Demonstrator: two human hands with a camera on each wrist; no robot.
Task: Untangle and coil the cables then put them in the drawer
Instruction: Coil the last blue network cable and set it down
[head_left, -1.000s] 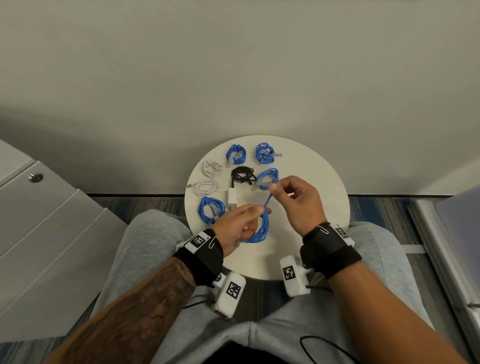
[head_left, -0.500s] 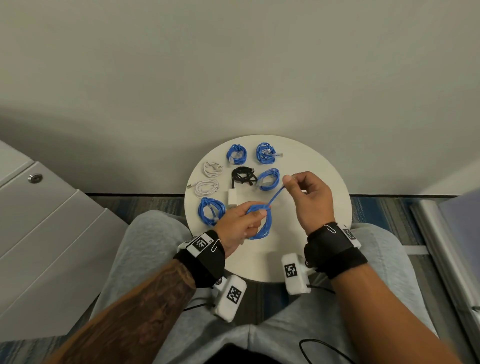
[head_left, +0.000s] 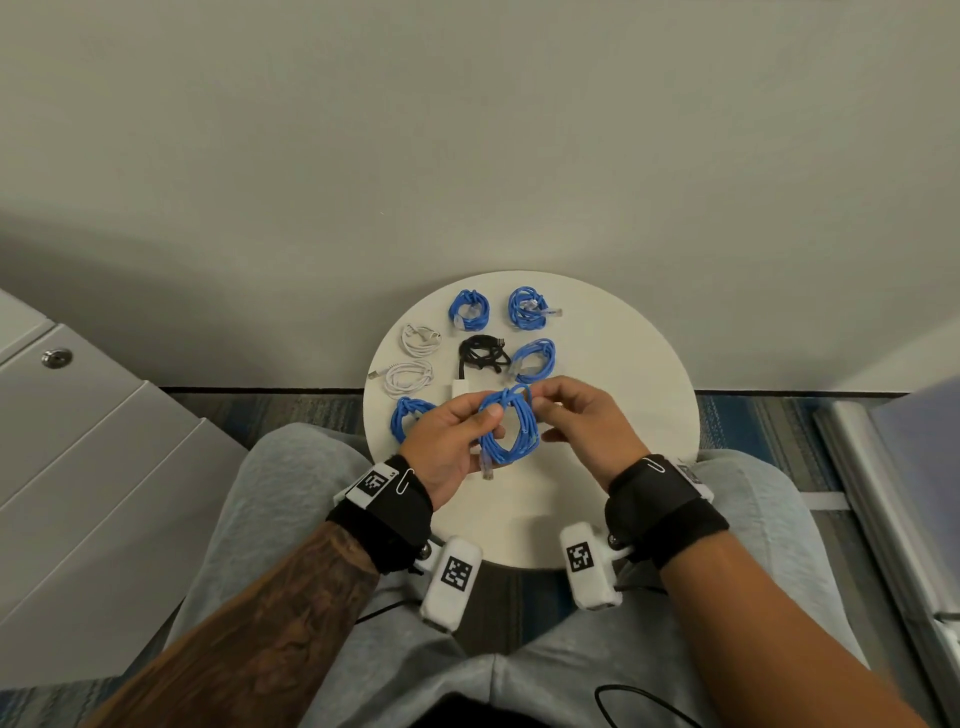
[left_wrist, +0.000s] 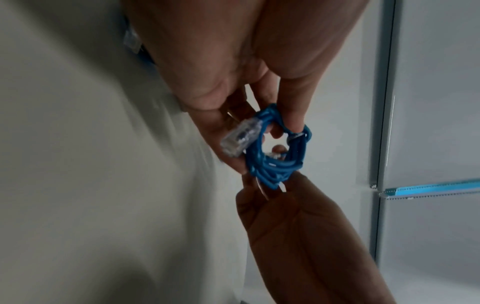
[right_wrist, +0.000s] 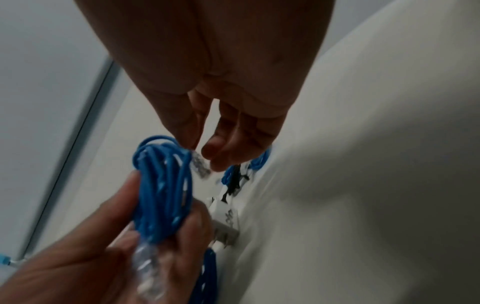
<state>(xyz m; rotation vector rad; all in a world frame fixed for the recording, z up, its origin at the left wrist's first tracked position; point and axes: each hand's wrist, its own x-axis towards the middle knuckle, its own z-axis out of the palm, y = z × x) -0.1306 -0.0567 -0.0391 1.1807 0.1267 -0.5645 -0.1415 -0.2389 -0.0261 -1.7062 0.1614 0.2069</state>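
Observation:
A blue cable (head_left: 506, 431) wound into a coil hangs just above the round white table (head_left: 623, 364). My left hand (head_left: 488, 415) grips its left side, thumb on top; a clear plug (head_left: 487, 470) dangles below. In the left wrist view the coil (left_wrist: 275, 156) sits between thumb and fingers, with the clear plug (left_wrist: 240, 136) in front. My right hand (head_left: 543, 402) pinches the cable's other end at the coil's top. The right wrist view shows my right hand (right_wrist: 202, 152) at that end's clear plug (right_wrist: 200, 165), beside the coil (right_wrist: 163, 185).
Coiled cables lie on the table's far left half: blue ones (head_left: 469, 310) (head_left: 528, 307) (head_left: 534, 359) (head_left: 410, 418), a black one (head_left: 483, 352) with a white charger (head_left: 460, 388), two white ones (head_left: 420, 339) (head_left: 409, 376). A grey drawer cabinet (head_left: 78, 467) stands on the left.
My right hand had pulled the loose end out to the right, then brought it back to the coil's top. The left hand turned the coil up so its loop faces me.

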